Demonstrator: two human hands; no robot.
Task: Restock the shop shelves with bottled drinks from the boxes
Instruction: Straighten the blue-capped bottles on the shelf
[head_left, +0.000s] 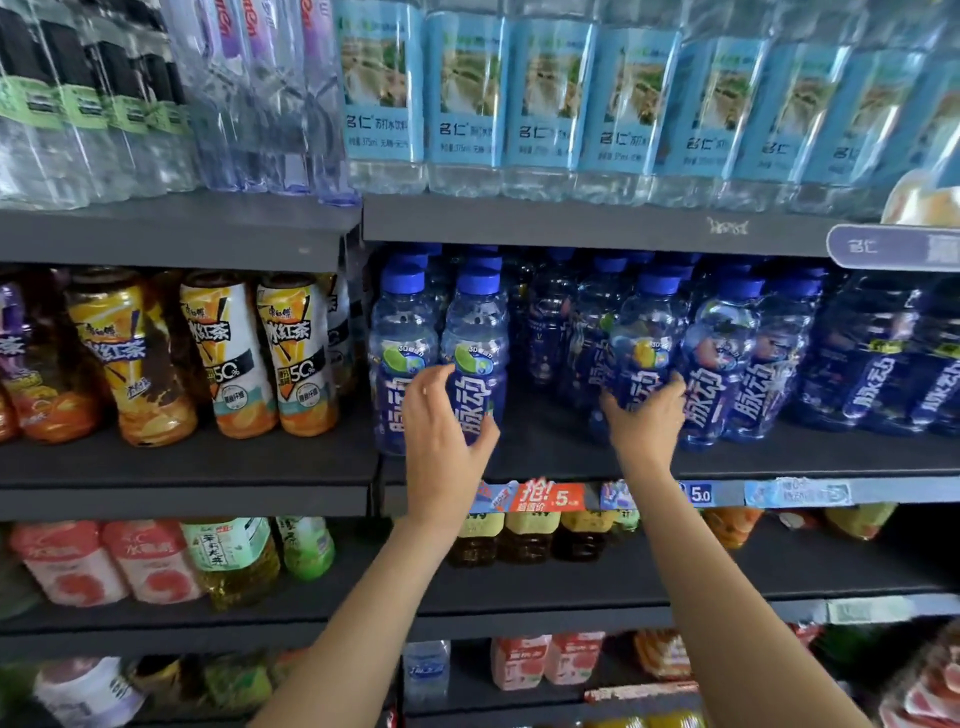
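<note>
A dark grey shop shelf unit fills the view from edge to edge, its tiers packed with bottled drinks. Along the top tier stand clear water bottles with pale blue labels, flanked on the left by water bottles with black and green labels. On the middle tier, iced tea bottles in orange and white wrappers occupy the left bay, while blue-capped bottles of a blue vitamin drink crowd the right bay, with an open strip of shelf between two front bottles on the left and the denser rows on the right. Lower tiers carry pink-labelled bottles, green tea bottles and dark tea bottles with yellow labels. Price tags line the middle tier's front edge.

Two bare forearms reach up from the bottom of the frame. The left hand is curled partway round a lime-flavoured blue bottle standing upright at the front of the middle tier, fingers on its left side and thumb at its lower right. The right hand wraps the lower body of another blue bottle, upright among the rows on the same tier.
</note>
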